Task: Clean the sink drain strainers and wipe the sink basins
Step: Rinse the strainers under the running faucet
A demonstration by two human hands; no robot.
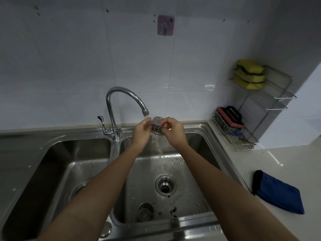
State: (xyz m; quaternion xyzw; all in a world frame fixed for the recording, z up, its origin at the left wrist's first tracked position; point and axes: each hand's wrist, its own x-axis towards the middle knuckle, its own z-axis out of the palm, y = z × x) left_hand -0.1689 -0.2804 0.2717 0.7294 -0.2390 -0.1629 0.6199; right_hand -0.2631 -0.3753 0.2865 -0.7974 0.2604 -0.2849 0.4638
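Clearly rinsing: left hand and right hand pinched the strainer under the faucet, 12 o'clock over right basin.
Wet grip might slip; strainer would drop toward open drain, 6 o'clock.

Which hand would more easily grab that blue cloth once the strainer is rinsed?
Probably the right hand. The blue cloth lies on the counter right of the sink, on that arm's side; the left hand would have to cross over. Both now pinch the strainer under the tap.
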